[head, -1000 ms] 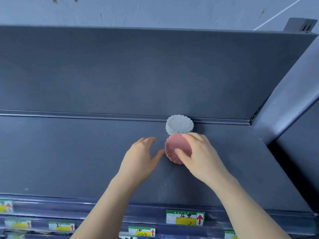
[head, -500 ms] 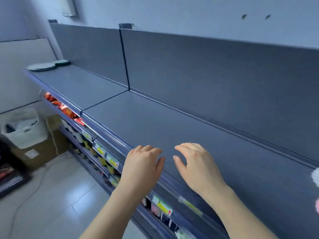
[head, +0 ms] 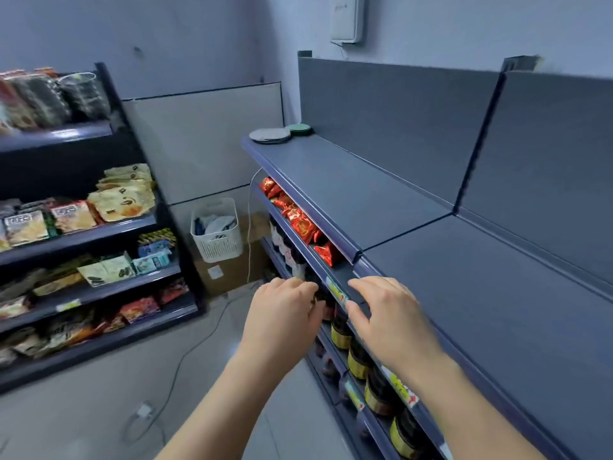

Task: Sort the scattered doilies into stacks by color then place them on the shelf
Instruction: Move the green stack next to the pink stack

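A flat grey doily stack (head: 269, 135) and a smaller green doily stack (head: 299, 129) lie side by side at the far left end of the dark blue top shelf (head: 351, 190). My left hand (head: 285, 315) hangs in the air in front of the shelf's front edge, fingers loosely curled, holding nothing. My right hand (head: 386, 322) hovers at the shelf's front edge, fingers relaxed and empty. Both hands are well short of the two stacks. The pink and white stacks are out of view.
Under the top shelf sit red snack packets (head: 298, 217) and dark jars with yellow labels (head: 358, 360). A second rack of snack bags (head: 83, 227) stands on the left. A white basket (head: 217, 229) on a cardboard box and a floor cable are in the corner.
My hands let go of the pink stack beside the white one and drew back empty. My view swung left along the shelf, so those stacks left the frame and the grey and green ones appeared.
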